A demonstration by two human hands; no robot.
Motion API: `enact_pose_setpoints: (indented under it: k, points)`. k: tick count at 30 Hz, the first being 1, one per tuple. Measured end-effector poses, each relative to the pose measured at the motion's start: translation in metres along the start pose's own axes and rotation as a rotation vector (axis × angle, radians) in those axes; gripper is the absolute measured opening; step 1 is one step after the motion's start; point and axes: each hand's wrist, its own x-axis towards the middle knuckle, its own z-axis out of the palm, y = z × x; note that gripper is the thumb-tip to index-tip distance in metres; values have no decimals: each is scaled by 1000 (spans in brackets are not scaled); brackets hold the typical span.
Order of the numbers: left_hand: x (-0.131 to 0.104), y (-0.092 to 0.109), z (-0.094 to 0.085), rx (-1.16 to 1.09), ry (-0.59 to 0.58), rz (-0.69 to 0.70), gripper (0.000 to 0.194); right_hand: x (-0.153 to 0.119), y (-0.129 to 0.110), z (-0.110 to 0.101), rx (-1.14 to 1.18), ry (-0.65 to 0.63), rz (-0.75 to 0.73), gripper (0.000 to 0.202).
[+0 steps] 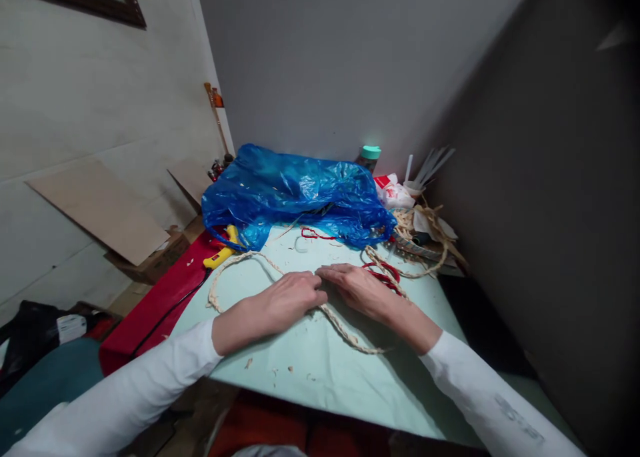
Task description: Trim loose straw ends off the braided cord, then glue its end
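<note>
Over the middle of the table, my left hand (293, 300) is closed, its curled fingers on a pale braided straw cord (343, 327). The cord loops out behind that hand and trails toward the front right. My right hand (363, 291) reaches in from the right, fingers long and pressed together, fingertips meeting those of my left hand at the cord. Its thumb and the exact grip are hidden underneath. Beside the right wrist lie a red cord (387, 278) and more braided straw cord (380, 260).
A crumpled blue plastic bag (300, 183) covers the table's back. A yellow-handled tool (220, 253) with a black cable lies at left. At back right are a basket of straw (417, 247), white sticks (433, 167) and a green-lidded jar (370, 153). A grey partition (540, 197) stands on the right.
</note>
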Motion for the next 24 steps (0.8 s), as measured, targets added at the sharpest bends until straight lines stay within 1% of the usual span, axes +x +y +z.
enact_pose_setpoints:
  k: [3, 5, 7, 10, 12, 14, 16, 19, 21, 24]
  points:
    - [10, -7, -13, 36, -7, -28, 19, -26, -6, -12, 4, 93, 30, 40]
    - [19, -13, -18, 60, 6, -68, 21, -43, -15, -15, -6, 172, 44, 42]
    - [32, -20, -20, 84, 21, -116, 21, -58, -27, -10, -18, 210, 32, 44]
    - [53, -28, -15, 113, 30, -176, 17, -70, -39, 7, -49, 175, 11, 40]
    - [67, -30, -11, 125, 25, -196, 28, -72, -35, 18, -97, 164, 68, 37]
    - [77, -29, -8, 131, 13, -202, 34, -72, -20, 24, -151, 172, 147, 37]
    - [83, -28, -7, 133, -5, -199, 35, -70, -1, 25, -200, 186, 219, 38]
    - [88, -27, -5, 128, -39, -188, 35, -67, 20, 20, -245, 188, 272, 38]
    - [89, -28, -4, 121, -56, -182, 35, -65, 23, 17, -256, 180, 277, 39]
    - [92, -36, -3, 104, -49, -183, 35, -62, 9, 22, -240, 141, 247, 47]
